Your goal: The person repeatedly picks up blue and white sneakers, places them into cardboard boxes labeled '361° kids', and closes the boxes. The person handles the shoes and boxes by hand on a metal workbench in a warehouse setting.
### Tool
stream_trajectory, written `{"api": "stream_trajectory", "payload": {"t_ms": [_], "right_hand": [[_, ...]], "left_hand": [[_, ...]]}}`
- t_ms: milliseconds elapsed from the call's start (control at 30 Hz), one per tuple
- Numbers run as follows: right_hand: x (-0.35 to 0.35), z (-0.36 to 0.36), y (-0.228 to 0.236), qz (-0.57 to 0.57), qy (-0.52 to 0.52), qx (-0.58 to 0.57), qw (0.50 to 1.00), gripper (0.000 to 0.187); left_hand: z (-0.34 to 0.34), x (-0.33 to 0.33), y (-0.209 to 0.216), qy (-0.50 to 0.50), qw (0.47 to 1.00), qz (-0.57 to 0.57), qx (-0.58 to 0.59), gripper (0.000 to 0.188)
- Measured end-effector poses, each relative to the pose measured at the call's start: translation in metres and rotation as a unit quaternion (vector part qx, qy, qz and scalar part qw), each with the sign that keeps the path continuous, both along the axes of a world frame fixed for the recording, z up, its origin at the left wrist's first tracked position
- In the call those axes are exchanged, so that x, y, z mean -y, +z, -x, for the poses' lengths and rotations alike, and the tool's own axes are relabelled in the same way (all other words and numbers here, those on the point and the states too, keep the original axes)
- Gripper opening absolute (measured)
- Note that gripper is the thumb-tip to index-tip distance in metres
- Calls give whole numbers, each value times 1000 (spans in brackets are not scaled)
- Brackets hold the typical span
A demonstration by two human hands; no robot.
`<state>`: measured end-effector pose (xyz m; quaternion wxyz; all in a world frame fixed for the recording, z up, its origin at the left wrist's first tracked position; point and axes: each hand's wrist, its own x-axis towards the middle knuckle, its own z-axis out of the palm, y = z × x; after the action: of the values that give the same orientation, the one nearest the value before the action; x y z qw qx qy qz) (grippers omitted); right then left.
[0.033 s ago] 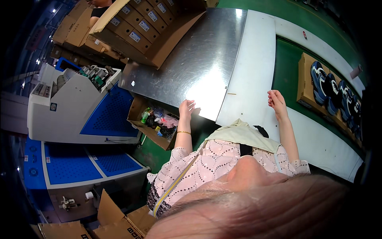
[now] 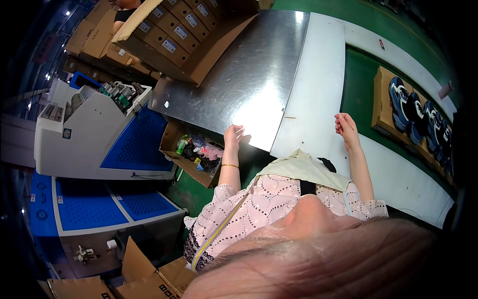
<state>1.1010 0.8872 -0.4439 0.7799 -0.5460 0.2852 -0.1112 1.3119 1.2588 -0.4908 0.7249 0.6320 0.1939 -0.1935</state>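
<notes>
My left hand (image 2: 233, 134) hovers at the near edge of the shiny metal tabletop (image 2: 224, 94), its fingers loosely bent and apart, with nothing visible in them. A gold-coloured bracelet (image 2: 229, 165) circles that wrist. Over the inner edge of the white table surface (image 2: 313, 89), my right hand (image 2: 344, 128) is raised with half-curled fingers, and I see no object in it. Right of this hand, a shallow cardboard tray (image 2: 382, 99) carries several dark blue, black and white shoes (image 2: 416, 112). Neither hand touches the tray.
An open carton (image 2: 199, 72) of brown shoeboxes (image 2: 169, 45) stands at the back left. Below my left hand sits a litter-filled cardboard box (image 2: 191, 172). A blue-and-white machine (image 2: 94, 134) fills the left side. Opened cartons (image 2: 134, 269) lie lower left. Another person's arm (image 2: 122, 22) shows behind the boxes.
</notes>
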Motion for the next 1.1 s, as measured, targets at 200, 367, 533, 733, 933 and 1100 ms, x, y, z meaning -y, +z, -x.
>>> {"api": "stream_trajectory", "payload": {"t_ms": [200, 367, 533, 733, 933, 1100], "right_hand": [[4, -2, -15, -11, 24, 0, 1000, 25], [1, 0, -17, -18, 16, -18, 1000, 27], [10, 11, -12, -19, 8, -33, 999, 28], [25, 28, -40, 2, -20, -10, 1000, 30], [48, 59, -49, 17, -7, -17, 1000, 31], [71, 90, -68, 13, -46, -71, 996, 31]], "left_hand": [[-7, 4, 3, -3, 1000, -9, 28, 15], [-8, 17, 6, -1, 999, -19, 38, 14], [0, 38, 9, -65, 991, -99, 69, 19], [65, 188, 41, -291, 627, -448, 566, 73], [31, 265, -58, -399, 629, -631, 217, 73], [78, 278, -69, -384, 715, -428, 398, 46]]}}
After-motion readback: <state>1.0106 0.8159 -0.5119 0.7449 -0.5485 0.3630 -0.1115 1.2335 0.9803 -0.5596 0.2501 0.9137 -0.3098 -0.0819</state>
